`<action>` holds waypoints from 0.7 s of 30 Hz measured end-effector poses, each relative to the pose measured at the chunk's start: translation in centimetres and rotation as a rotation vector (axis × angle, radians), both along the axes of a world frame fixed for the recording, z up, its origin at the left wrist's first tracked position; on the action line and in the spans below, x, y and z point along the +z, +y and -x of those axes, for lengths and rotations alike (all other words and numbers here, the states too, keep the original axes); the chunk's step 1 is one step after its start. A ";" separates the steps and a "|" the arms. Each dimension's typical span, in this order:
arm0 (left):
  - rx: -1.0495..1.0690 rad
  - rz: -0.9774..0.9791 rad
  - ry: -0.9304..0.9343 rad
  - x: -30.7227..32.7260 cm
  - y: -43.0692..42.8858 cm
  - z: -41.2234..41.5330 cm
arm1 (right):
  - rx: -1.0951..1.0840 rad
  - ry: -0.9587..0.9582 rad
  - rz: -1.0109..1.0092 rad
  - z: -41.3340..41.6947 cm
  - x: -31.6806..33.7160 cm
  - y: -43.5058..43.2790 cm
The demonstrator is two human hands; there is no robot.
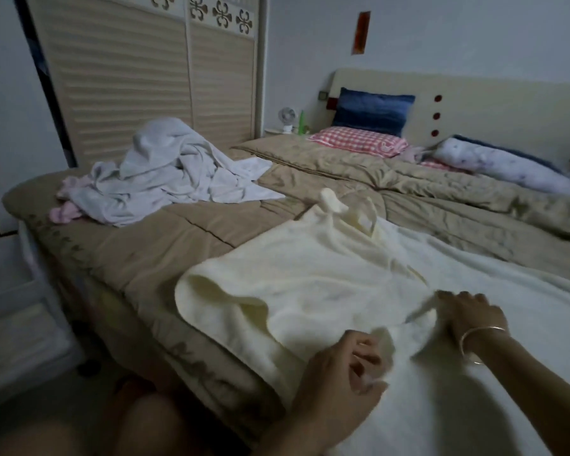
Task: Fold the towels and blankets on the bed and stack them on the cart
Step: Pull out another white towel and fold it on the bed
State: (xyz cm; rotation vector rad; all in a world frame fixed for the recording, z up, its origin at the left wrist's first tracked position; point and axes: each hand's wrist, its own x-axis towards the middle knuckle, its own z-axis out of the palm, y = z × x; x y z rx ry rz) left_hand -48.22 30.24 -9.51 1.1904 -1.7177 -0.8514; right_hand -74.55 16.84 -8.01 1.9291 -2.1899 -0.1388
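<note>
Bed fills most of the view, with a tan quilt on top. Near edge runs diagonal from far left to bottom centre. Slatted wardrobe stands close behind the far left corner, cream headboard at the back.

Cream blanket lies spread on the near right part of the bed, its left side doubled over in a loose, open fold. The fold's near corner hangs over the bed edge. A sewn label sits near its far corner, print too small to read.

White pile, unfolded, is on the far left corner, well apart from the blanket, with pink cloth poking out at its left. Bare quilt lies between the two and across the middle of the bed.

White unit stands on the left just beside the bed, with a narrow strip of dark floor between them. Can't tell if it's the cart.

Blue pillow, checked pillow and flowered pillow are at the head end.

Right hand: fingers bent down onto the blanket, pinching up a ridge of it. Bangle on that wrist. Left hand is over the blanket's near edge with fingers curled. It's blurred, so can't tell if they hold cloth.

Small fan and green bottle stand beside the headboard. Red strip is on the wall, no legible text.
</note>
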 end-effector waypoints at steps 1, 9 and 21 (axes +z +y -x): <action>-0.013 0.003 -0.011 -0.6 0.1 0.4 | -0.011 -0.159 -0.056 0.5 -0.1 0.7; 0.089 -0.129 0.097 -4.1 0.4 0.2 | -0.249 -0.914 0.178 -1.7 -0.4 0.0; 0.027 -0.264 0.283 -4.4 0.8 -0.8 | -0.474 -1.555 0.371 -0.3 -4.7 1.0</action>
